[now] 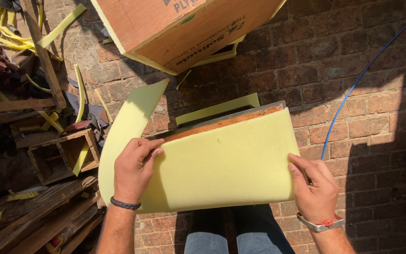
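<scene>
- We see the left hand (135,169) lying flat on the near left part of a pale yellow foam sheet (226,162), fingers stretched toward the upper edge and pressing down; it is not closed around anything.
- The right hand (313,186) pinches the foam sheet at its right edge, thumb on top and the other fingers under or behind the edge, where we cannot see them.
- Between the two hands the foam sheet spreads wide and nearly level, above the person's knees in blue jeans (238,235).
- Just beyond the left fingertips, along the far edge of the foam, a thin orange-brown board (222,123) shows under it, touching it.
- Past the left hand the foam sheet curves outward and upward as a long loose flap.
- Beyond the board lies a narrow yellow foam strip (217,109) on the brick floor (325,56).
- Farther out from both hands stands a plywood box (184,28) edged with yellow foam.
- Well to the outside of the left hand we see a small open wooden crate (64,153), scrap timber (38,221) and scattered yellow offcuts (59,26).
- Outside the right hand a blue cable (348,94) runs across the bricks, clear of the foam.
- The left wrist wears a dark braided band (125,203), the right a metal watch (318,225).
</scene>
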The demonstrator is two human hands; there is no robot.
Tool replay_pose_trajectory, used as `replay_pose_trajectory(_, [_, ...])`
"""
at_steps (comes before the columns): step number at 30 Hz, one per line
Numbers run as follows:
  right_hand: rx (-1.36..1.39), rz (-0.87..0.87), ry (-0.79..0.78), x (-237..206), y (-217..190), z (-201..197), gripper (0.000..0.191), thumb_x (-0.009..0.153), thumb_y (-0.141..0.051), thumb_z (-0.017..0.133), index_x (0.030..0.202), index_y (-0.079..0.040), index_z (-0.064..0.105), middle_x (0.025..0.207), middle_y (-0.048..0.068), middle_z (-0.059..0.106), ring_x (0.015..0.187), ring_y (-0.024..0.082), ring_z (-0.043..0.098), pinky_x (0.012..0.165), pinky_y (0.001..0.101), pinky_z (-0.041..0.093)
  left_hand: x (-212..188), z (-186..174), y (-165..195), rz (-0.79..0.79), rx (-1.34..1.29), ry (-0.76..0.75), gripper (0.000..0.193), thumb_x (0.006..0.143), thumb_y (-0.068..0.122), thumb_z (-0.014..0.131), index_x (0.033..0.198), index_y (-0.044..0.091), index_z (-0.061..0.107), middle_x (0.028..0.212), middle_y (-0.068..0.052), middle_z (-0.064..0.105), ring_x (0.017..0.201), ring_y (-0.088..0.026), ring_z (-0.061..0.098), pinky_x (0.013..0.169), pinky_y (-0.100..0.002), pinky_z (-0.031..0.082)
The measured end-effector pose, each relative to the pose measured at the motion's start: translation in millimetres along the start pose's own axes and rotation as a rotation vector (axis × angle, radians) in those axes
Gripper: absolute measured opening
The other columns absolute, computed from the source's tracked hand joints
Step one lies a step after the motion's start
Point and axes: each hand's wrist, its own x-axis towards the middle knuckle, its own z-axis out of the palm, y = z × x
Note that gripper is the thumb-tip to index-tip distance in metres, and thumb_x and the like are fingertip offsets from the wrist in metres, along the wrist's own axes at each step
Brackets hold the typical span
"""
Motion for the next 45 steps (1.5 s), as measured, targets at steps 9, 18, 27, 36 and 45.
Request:
replay_pose_trajectory(9, [0.039, 0.224, -0.154, -1.3, -30.7, -33.5, 0.028, 0.091, -0.011, 0.073, 0.118, -0.01, 0.079, 0.079, 0.004, 0.066, 0.064, 0.009, 0.056, 0.054, 0.0239, 0.045, -4.6, -28.9, 18.7, -0.102, 0.115, -0.051, 0.018, 0.087, 0.016, 0.078, 0.104, 0.013, 0.081, 0.091, -0.003, 0.072, 0.072, -0.013, 0.069, 0.064, -0.026, 0.056])
replay_pose_trajectory(18, [0.083, 0.088, -0.072, 13.5, -22.6, -10.9, 0.025, 0.094, -0.01, 0.072, 0.118, -0.01, 0.078, 0.088, 0.003, 0.068, 0.07, 0.008, 0.059, 0.06, 0.0232, 0.048, -2.0, -28.5, 9.1, -0.007, 0.014, 0.096, 0.019, 0.089, 0.015, 0.077, 0.107, 0.012, 0.079, 0.092, -0.004, 0.072, 0.076, -0.015, 0.069, 0.069, -0.028, 0.055])
replay_pose_trajectory(27, [-0.001, -0.101, 0.02, 23.1, 19.3, 23.4, 0.02, 0.096, -0.008, 0.072, 0.115, -0.009, 0.078, 0.092, 0.008, 0.068, 0.081, 0.018, 0.067, 0.072, 0.03, 0.052, 33.0, 22.4, -7.5, -0.034, 0.169, -0.015, 0.016, 0.087, 0.022, 0.079, 0.102, 0.015, 0.08, 0.083, -0.004, 0.063, 0.07, -0.02, 0.064, 0.066, -0.034, 0.053])
replay_pose_trajectory(36, [0.004, -0.113, 0.036, 25.1, 25.6, 25.8, 0.02, 0.097, -0.01, 0.072, 0.116, -0.009, 0.077, 0.095, 0.008, 0.069, 0.082, 0.018, 0.068, 0.071, 0.0303, 0.054, 33.2, 41.9, -12.2, -0.079, 0.177, 0.024, 0.016, 0.09, 0.024, 0.078, 0.102, 0.015, 0.08, 0.084, -0.003, 0.063, 0.069, -0.02, 0.063, 0.065, -0.034, 0.052])
replay_pose_trajectory(45, [-0.01, -0.083, -0.008, 27.8, 22.7, 21.8, 0.021, 0.096, -0.013, 0.071, 0.116, -0.009, 0.077, 0.092, 0.007, 0.068, 0.078, 0.018, 0.067, 0.067, 0.031, 0.055, 32.2, 44.8, -16.5, -0.025, 0.342, -0.003, 0.016, 0.091, 0.028, 0.076, 0.1, 0.015, 0.08, 0.09, -0.005, 0.065, 0.078, -0.027, 0.066, 0.07, -0.041, 0.053])
